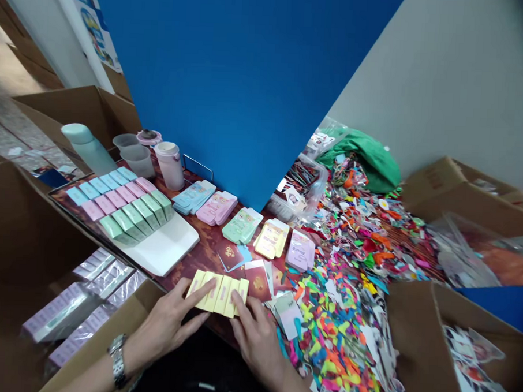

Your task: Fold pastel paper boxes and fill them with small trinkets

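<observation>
A row of several small yellow boxes (217,293) lies side by side at the table's front edge. My left hand (169,316) grips the left end, its index finger across the top and its thumb at the near side. On the right end rest the bent fingers of my right hand (258,334), pressing the boxes together. Just beyond are dark red cards (258,279) and loose pale cards (287,314). Flat card packs stand in a line behind: blue (194,197), pink (216,207), green (243,225), yellow (272,238) and purple (301,250).
At left, a white tray (172,253) carries rows of blue, pink and green boxes (134,219). Below it, a carton (85,359) holds wrapped purple boxes (61,311). A teal bottle (88,148) and pink cup (170,166) stand behind. Colourful small pieces (338,320) cover the right side.
</observation>
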The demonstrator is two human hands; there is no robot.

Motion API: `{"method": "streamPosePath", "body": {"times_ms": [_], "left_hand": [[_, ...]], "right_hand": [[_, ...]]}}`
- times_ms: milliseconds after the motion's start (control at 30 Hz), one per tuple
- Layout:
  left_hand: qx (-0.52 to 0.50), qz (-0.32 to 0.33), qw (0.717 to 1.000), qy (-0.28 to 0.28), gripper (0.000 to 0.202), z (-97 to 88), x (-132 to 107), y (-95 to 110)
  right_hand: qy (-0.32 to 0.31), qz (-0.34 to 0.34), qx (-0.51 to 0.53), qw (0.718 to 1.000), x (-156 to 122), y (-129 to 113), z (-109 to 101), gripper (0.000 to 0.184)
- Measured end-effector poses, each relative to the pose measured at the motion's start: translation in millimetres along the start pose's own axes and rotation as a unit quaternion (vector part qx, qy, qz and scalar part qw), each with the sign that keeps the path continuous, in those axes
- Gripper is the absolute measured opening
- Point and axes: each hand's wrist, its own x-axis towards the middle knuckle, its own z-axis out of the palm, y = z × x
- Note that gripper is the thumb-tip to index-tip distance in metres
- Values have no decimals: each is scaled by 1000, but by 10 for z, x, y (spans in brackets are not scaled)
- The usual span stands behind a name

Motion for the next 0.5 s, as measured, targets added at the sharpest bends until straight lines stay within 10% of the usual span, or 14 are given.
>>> {"method": "streamPosePath", "body": {"times_ms": [200,500], "left_hand": [[42,-39,996,69,54,-295,-7,-4],[145,-111,965,188,49,-619,5,-368]], "right_hand": [[6,-50,33,998,546,-88,-120,65],[25,-139,95,985,1499,-273,268,59]]}}
